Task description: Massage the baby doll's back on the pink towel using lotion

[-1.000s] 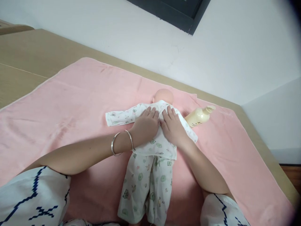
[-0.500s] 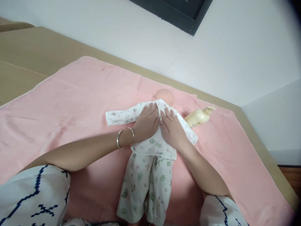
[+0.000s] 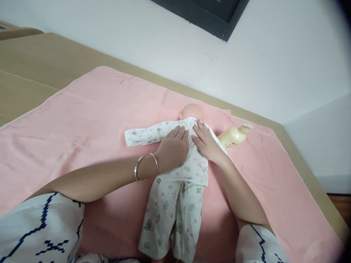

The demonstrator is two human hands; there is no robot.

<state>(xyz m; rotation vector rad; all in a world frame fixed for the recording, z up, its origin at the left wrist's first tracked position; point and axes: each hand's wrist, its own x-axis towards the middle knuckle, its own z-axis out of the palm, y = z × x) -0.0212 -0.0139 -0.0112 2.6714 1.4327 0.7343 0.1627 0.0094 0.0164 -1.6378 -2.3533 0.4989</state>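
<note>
A baby doll point(image 3: 192, 111) lies stretched out in the middle, its bare head away from me. It wears a white printed top point(image 3: 193, 168) and matching trousers point(image 3: 161, 219). My left hand point(image 3: 174, 148), with two bangles at the wrist, rests flat on the left part of the top, fingers extended. On the upper right of the top lies my right hand point(image 3: 207, 142), fingers spread. Neither hand grips anything. One sleeve point(image 3: 142, 136) reaches out to the left; my right hand and forearm partly cover the other. The doll's face is not visible.
A pink cloth point(image 3: 109, 106) lies beneath the doll, over a wooden surface point(image 3: 27, 51). Close to the doll's right side, a cream pump bottle point(image 3: 233, 136) lies tilted on the cloth. Behind stands a white wall point(image 3: 131, 36) with a dark frame point(image 3: 203, 16).
My right hand has slid up and to the right across the doll's top, widening the gap between my hands. My left hand has moved slightly down. The view has shifted a little.
</note>
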